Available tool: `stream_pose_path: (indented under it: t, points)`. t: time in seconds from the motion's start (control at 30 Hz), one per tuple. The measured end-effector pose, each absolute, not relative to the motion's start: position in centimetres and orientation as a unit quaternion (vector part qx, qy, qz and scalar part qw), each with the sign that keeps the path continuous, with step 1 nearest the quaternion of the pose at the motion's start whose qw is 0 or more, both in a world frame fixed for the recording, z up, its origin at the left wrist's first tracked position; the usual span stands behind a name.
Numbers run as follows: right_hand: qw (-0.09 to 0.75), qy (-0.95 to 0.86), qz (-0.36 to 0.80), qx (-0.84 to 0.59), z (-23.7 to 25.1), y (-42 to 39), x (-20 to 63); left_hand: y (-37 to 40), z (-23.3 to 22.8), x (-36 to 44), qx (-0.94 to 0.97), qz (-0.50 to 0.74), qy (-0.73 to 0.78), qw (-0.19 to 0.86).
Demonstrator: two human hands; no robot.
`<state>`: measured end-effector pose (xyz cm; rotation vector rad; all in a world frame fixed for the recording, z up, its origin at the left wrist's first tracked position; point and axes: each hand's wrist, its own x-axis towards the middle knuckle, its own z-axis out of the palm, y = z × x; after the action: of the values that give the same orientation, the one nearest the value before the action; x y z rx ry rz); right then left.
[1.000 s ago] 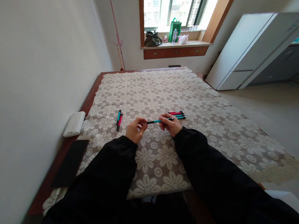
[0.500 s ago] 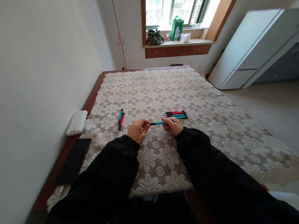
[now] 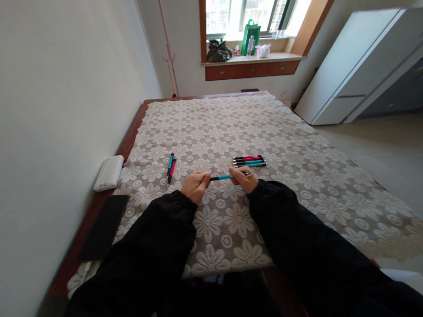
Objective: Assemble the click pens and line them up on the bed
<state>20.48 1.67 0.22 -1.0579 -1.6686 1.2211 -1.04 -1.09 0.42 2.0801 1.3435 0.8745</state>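
Both of my hands hold one teal pen (image 3: 223, 177) level above the lace-covered table (image 3: 308, 180). My left hand (image 3: 194, 185) pinches its left end and my right hand (image 3: 244, 178) grips its right part. Just beyond my right hand lies a small row of red and teal pens (image 3: 249, 161), side by side. Left of my left hand, a teal pen and a red pen (image 3: 170, 167) lie together on the cloth.
A white power bank (image 3: 108, 173) and a flat black slab (image 3: 102, 226) lie by the table's left edge, close to the wall. A window sill (image 3: 251, 60) with bags is at the far end. A white cabinet (image 3: 354, 69) stands to the right.
The teal pen has tilted to level and my left hand has closed in on its left end. The view has shifted slightly.
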Motion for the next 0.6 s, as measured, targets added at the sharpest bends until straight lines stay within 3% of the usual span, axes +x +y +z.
stream_pose_path:
  t: [0.27,0.6]
  points:
    - [0.429,-0.621,0.494,-0.432,0.79,1.99,20.20,-0.83,-0.20,-0.93,0.756,0.390,0.470,0.235]
    - [0.405,-0.644,0.505,-0.408,-0.02,2.07,20.37,-0.87,-0.13,-1.11,0.741,0.397,0.483,0.244]
